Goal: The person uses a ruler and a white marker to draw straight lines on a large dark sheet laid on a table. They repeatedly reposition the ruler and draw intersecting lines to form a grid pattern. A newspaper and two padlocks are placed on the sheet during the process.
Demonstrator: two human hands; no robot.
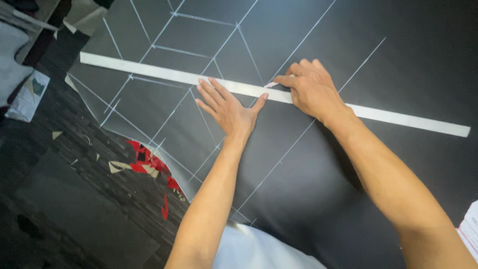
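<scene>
Two forearms reach over black sheet (348, 189). Left hand (226, 107), fingers spread, pins a long, thin, probably stiff white ruler (164, 73); right hand (311, 87) pinches chalk (273, 84) against its edge.

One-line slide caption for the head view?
Left hand flat on long pale ruler; right hand marking black sheet with chalk.

Dark wood floor (59, 199) at the left, with small paper scraps (117, 167) and red bits (144, 157) on it. Folded paper (30, 94) and grey cloth (10, 60) near the top left corner.
</scene>
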